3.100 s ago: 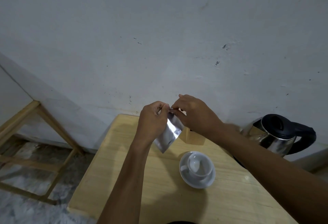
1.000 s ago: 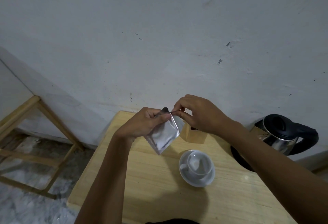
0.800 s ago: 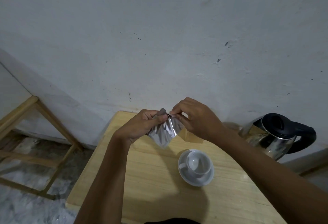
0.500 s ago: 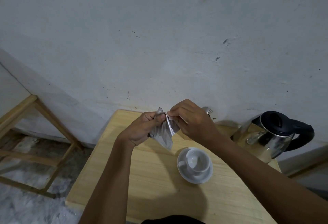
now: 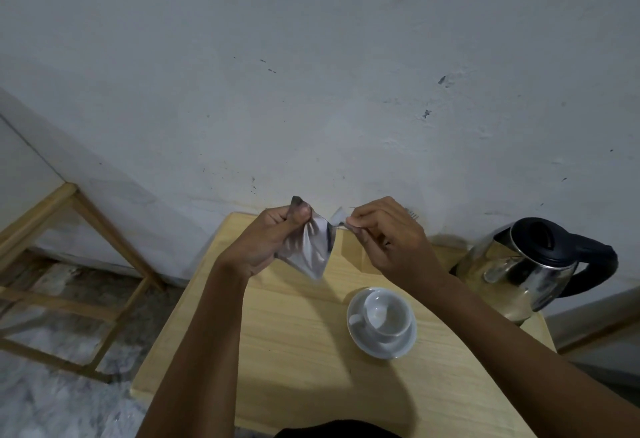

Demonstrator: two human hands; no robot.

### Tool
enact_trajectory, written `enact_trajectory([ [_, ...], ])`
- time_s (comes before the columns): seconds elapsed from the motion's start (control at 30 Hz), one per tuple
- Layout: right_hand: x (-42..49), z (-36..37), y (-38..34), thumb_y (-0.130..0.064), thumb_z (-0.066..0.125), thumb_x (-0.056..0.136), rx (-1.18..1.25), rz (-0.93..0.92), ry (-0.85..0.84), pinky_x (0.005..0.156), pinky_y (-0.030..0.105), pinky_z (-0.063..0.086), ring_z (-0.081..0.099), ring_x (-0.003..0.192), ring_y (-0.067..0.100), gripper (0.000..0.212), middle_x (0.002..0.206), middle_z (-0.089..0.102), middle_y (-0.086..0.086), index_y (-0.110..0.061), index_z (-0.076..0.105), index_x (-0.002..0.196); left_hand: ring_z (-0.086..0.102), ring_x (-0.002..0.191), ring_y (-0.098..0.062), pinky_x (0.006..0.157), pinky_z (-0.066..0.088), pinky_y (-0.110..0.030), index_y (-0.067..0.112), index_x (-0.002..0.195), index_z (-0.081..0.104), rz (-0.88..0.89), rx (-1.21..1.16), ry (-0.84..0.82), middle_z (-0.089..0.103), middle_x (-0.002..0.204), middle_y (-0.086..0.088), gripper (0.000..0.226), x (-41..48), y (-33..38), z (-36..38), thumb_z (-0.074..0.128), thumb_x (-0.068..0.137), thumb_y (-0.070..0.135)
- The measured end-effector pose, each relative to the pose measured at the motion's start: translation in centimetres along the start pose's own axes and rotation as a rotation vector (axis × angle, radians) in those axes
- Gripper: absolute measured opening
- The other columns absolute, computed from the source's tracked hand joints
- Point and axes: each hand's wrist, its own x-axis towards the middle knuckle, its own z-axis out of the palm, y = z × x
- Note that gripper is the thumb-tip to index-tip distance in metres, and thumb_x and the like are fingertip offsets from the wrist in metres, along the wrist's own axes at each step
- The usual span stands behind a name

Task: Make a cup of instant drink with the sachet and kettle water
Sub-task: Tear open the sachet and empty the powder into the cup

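Observation:
A silvery foil sachet (image 5: 313, 247) hangs in the air above the far part of the wooden table (image 5: 298, 340). My left hand (image 5: 273, 240) pinches its top left corner. My right hand (image 5: 388, 240) pinches a thin strip at the sachet's top right, pulled a little away from the pouch. Below my right wrist a white cup (image 5: 386, 314) stands empty on a white saucer (image 5: 381, 347). A steel kettle (image 5: 519, 274) with a black lid and handle stands at the table's right edge.
A white wall rises just behind the table. A small wooden block (image 5: 360, 257) sits on the table behind my hands, with a fork's tines (image 5: 412, 213) showing above my right hand. A wooden frame (image 5: 79, 281) stands on the floor to the left.
My hands have drawn apart at the sachet's top. The right hand has moved right with a strip of foil, and the top edge has opened up.

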Motion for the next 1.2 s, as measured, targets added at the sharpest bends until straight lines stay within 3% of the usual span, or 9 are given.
enact_trajectory([
  [0.13,-1.1,-0.3,-0.5,-0.009,0.063,0.089,0.021,0.203,0.097,0.075,0.015,0.048,0.061,0.085,0.010,0.008,0.086,0.068,0.004,-0.003,0.068,0.090,0.062,0.068,-0.005,0.062,0.048,-0.018,0.015,0.082,0.069,-0.007,0.011,0.020,0.068,0.072,0.006,0.029,0.0,-1.0,-0.6,0.057,0.079,0.042],
  [0.23,-1.9,-0.7,-1.2,-0.014,0.061,0.093,0.144,0.509,0.228,0.070,0.020,0.052,0.064,0.083,0.004,0.015,0.090,0.065,-0.019,-0.028,0.063,0.092,0.055,0.067,-0.007,0.060,0.046,-0.018,0.014,0.079,0.066,-0.039,-0.015,0.071,0.060,0.069,0.007,0.030,0.0,-1.8,-1.0,0.058,0.079,0.043],
  [0.33,-2.4,-0.9,-1.7,-0.016,0.059,0.095,0.269,0.786,0.299,0.068,0.024,0.052,0.066,0.077,0.006,0.014,0.085,0.071,-0.015,-0.029,0.061,0.090,0.057,0.068,-0.010,0.063,0.047,-0.021,0.018,0.076,0.068,-0.054,-0.023,0.110,0.062,0.070,0.005,0.030,-0.3,-2.8,-1.9,0.060,0.080,0.047],
  [0.53,-5.9,3.8,-0.5,-0.021,0.067,0.091,0.344,1.302,-0.191,0.059,0.020,0.045,0.060,0.064,0.012,0.023,0.085,0.072,0.010,-0.016,0.060,0.112,0.052,0.093,-0.027,0.098,0.041,-0.041,0.015,0.105,0.072,-0.056,0.094,0.120,0.061,0.103,-0.008,0.046,-1.4,-4.6,-3.1,0.062,0.084,0.055],
  [0.63,-7.6,7.6,-0.2,-0.017,0.061,0.092,0.286,1.321,-0.402,0.055,0.026,0.044,0.055,0.058,0.012,0.008,0.092,0.072,0.013,-0.015,0.063,0.100,0.064,0.108,-0.037,0.103,0.044,-0.050,0.017,0.108,0.072,-0.072,0.135,0.157,0.073,0.110,-0.009,0.036,-2.6,-5.2,-2.9,0.057,0.091,0.046],
  [0.7,-8.4,10.3,-0.1,-0.017,0.058,0.094,0.249,1.301,-0.470,0.065,0.030,0.051,0.061,0.074,0.015,0.007,0.100,0.069,0.007,-0.015,0.065,0.097,0.066,0.105,-0.038,0.095,0.048,-0.051,0.016,0.105,0.072,-0.091,0.131,0.191,0.075,0.104,-0.012,0.033,-3.6,-5.7,-2.8,0.055,0.093,0.041],
  [0.93,-10.8,14.4,0.5,-0.017,0.057,0.095,0.130,1.211,-0.738,0.100,0.029,0.042,0.055,0.122,0.027,0.035,0.130,0.059,0.010,-0.005,0.057,0.128,0.070,0.094,-0.016,0.076,0.050,-0.023,0.020,0.102,0.074,-0.146,0.094,0.313,0.077,0.100,-0.003,0.026,-6.0,-7.1,-2.3,0.058,0.092,0.038],
  [1.03,-10.1,13.1,-0.4,-0.020,0.047,0.101,0.168,1.194,-0.582,0.100,0.029,0.041,0.056,0.119,0.020,0.031,0.135,0.057,0.005,-0.013,0.058,0.129,0.070,0.100,-0.017,0.084,0.054,-0.028,0.022,0.105,0.073,-0.168,0.077,0.322,0.077,0.102,-0.001,0.027,-6.5,-7.6,-2.3,0.059,0.091,0.040],
  [1.2,-9.1,8.1,-2.2,-0.024,0.049,0.100,0.788,1.466,-0.259,0.085,0.035,0.053,0.066,0.104,0.017,0.026,0.119,0.067,0.001,-0.016,0.062,0.122,0.070,0.101,-0.015,0.087,0.053,-0.027,0.022,0.105,0.074,-0.170,0.030,0.299,0.077,0.102,0.001,0.027,-5.9,-7.7,-0.8,0.060,0.091,0.040],
])
